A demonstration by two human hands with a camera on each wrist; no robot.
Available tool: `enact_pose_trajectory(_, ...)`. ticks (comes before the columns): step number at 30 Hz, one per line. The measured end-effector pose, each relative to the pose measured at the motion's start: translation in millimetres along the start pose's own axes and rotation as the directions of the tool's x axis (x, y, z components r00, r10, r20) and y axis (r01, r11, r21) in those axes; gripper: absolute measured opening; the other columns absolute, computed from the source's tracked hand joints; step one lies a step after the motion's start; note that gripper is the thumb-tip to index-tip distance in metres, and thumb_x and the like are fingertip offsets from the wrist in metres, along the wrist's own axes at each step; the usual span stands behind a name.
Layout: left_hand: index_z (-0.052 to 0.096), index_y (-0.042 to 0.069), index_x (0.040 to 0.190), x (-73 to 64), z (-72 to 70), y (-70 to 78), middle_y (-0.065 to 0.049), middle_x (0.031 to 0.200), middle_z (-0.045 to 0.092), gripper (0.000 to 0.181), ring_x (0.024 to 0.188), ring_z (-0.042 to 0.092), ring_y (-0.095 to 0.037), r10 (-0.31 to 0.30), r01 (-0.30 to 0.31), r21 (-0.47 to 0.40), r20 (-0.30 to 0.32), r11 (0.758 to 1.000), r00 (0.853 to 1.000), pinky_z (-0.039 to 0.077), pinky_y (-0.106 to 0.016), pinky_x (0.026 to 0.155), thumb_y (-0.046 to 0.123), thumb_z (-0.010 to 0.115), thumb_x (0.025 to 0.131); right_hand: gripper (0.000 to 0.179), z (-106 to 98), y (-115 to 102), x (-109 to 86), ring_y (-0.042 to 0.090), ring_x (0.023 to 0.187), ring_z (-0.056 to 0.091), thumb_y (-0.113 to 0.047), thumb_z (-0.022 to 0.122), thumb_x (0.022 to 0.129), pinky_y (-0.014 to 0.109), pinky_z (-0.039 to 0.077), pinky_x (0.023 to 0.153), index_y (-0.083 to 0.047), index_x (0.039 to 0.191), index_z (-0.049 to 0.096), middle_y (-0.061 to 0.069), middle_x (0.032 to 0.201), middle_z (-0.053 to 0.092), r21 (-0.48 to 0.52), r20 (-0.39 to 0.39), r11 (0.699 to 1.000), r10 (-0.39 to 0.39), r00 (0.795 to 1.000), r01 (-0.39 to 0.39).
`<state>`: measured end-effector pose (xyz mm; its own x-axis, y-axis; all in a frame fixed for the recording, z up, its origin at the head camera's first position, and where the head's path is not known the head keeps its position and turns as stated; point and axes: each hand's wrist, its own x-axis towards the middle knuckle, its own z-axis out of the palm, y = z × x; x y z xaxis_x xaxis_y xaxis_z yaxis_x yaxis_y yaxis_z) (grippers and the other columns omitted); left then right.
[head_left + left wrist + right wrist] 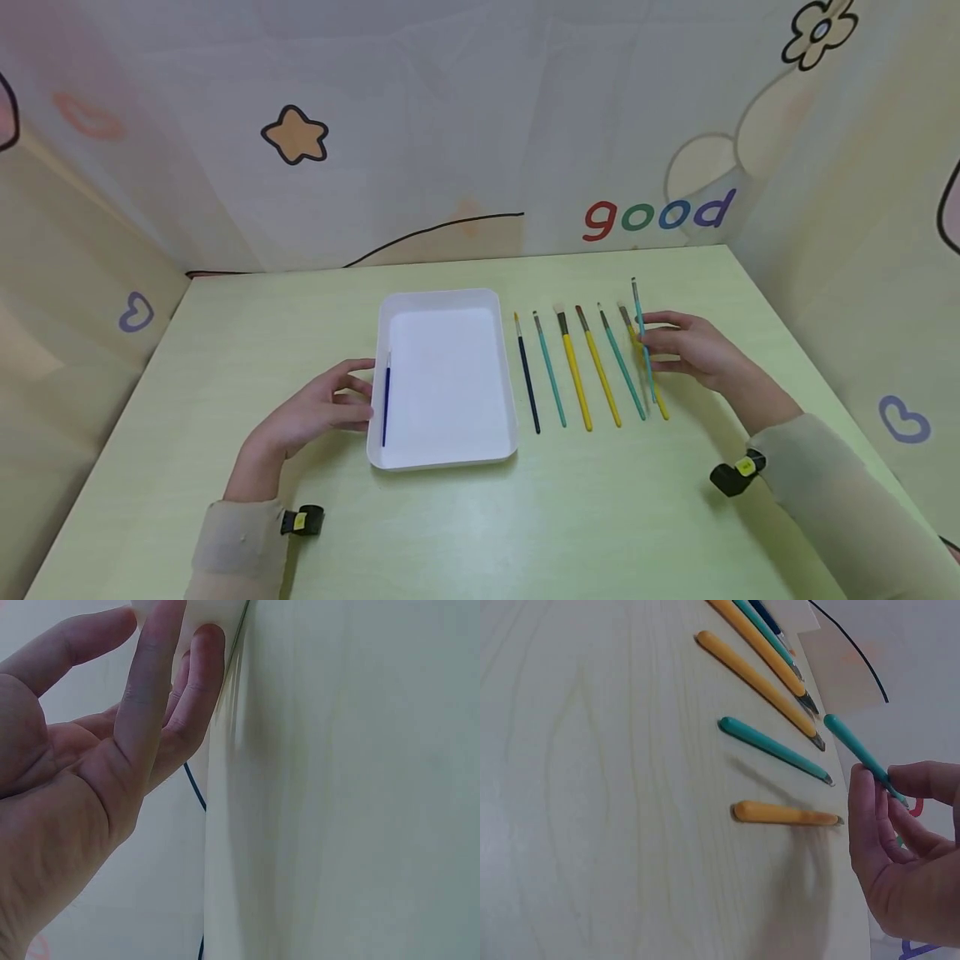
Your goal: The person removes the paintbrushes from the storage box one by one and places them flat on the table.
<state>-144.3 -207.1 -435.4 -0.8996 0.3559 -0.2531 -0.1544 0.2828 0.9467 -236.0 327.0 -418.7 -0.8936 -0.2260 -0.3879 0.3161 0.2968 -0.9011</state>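
Between thumb and fingers, my right hand (693, 350) pinches a teal paintbrush (855, 746), lifted off the table with its bristles pointing away. Below it lies a yellow paintbrush (787, 814), partly covered in the head view. Left of that, a teal paintbrush (622, 360), two yellow paintbrushes (602, 367), another teal one (550, 367) and a dark blue one (529, 383) lie in a row. My left hand (322, 408) touches the left side of a white tray (446, 383) with extended fingers. Inside the tray, a thin dark blue paintbrush (386, 408) lies along the left wall.
The pale wooden table (480, 533) ends at a printed cloth backdrop (420, 142) behind and at both sides. Each sleeve carries a small black camera, one near the left wrist (303, 521) and one near the right (738, 473).
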Motion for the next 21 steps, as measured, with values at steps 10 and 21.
enact_pose_trajectory(10, 0.034, 0.002, 0.155, 0.1, 0.2, 1.0, -0.028, 0.129, 0.051, 0.071, 0.107, 0.064, -0.035, 0.002, -0.002, -0.010, 0.005, 1.000, 1.000, 0.060, -0.041, 0.090, 0.001, 0.070, 0.094, 0.066, -15.8, 13.1, 1.6, 0.017, 0.099, 0.065, -0.022, 0.062, 0.104, 0.029, 0.059, 0.088, 0.003, 0.156, 0.030, 0.016, 0.129, 0.059, -0.088, -0.027, 0.996, 0.030, 0.999, -0.032)
enact_pose_trajectory(21, 0.033, 0.001, 0.155, 0.3, 0.9, 1.7, -0.028, 0.128, 0.051, 0.071, 0.107, 0.063, -0.035, 0.005, -0.005, -0.009, 0.008, 1.000, 1.000, 0.060, -0.041, 0.089, 0.000, 0.070, 0.094, 0.065, -17.7, 16.9, 1.8, 0.016, 0.098, 0.065, -0.022, 0.062, 0.104, 0.028, 0.059, 0.087, 0.002, 0.156, 0.032, 0.014, 0.129, 0.060, -0.083, -0.020, 0.995, 0.044, 0.999, -0.046)
